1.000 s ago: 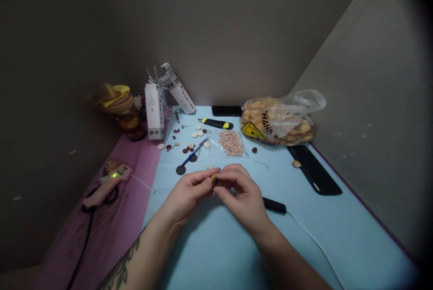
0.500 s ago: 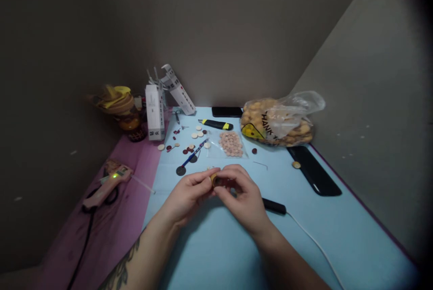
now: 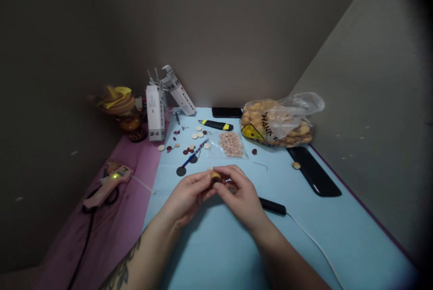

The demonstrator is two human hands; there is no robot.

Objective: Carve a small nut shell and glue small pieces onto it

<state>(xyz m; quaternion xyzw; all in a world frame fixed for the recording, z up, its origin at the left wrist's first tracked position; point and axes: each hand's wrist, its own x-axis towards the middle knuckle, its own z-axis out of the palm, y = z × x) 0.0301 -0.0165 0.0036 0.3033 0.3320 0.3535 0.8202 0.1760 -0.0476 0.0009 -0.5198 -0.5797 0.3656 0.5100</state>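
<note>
Low over the blue sheet, both hands meet around a small tan-brown round piece (image 3: 215,176) with a dark hollow facing me; it looks like a nut shell. My left hand (image 3: 190,191) pinches its left side between thumb and fingers. On its right side, the thumb and curled fingers of my right hand (image 3: 241,194) close on it too. Part of the piece is hidden by the fingertips. Beneath and beside my right hand lies a black tool handle (image 3: 273,206) with a white cable; its front end is covered by the hand.
A pink glue gun (image 3: 108,186) with a lit green light rests at left. Further back are white boxes (image 3: 155,114), a drink cup (image 3: 126,116), a utility knife (image 3: 216,125), a blue pen (image 3: 195,153), a bag of pinkish beads (image 3: 231,144), a bag of brown nuts (image 3: 277,121) and a black tray (image 3: 318,172).
The small brown piece has been turned slightly in my fingers, so more of its outside and its dark hollow show. Both hands stay in nearly the same place.
</note>
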